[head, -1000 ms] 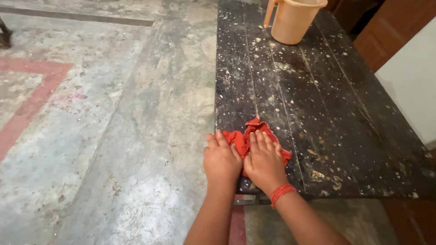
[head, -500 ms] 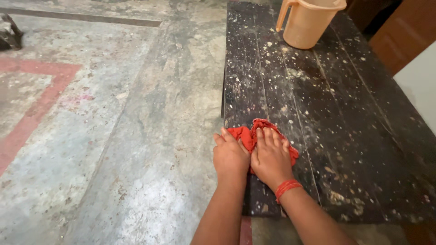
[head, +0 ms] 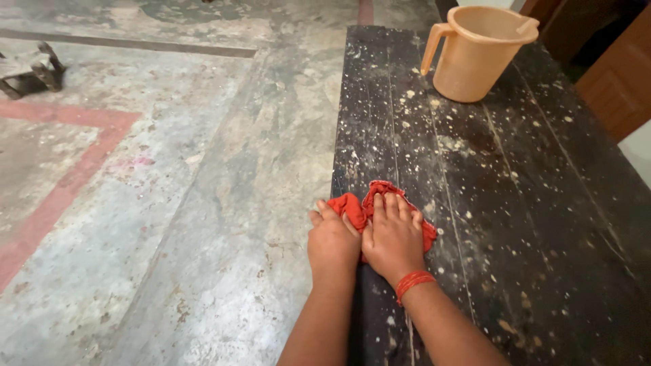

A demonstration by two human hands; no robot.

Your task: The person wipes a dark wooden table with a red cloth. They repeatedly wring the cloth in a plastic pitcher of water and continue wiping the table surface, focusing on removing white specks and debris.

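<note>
We saw both hands laid flat, palms down and side by side, on a crumpled red cloth (head: 380,203) at the near left edge of a dark plank table (head: 515,203). The left hand (head: 332,240) pressed the cloth's left part at the table's rim; the right hand (head: 393,237), with red threads (head: 413,283) round its wrist, touched the left and covered most of the cloth, fingers extended. Pale specks dotted the planks. A peach plastic jug (head: 478,54) stood upright at the far end, well apart; we could not tell what it held. Stained concrete floor (head: 169,203) lay to the left.
</note>
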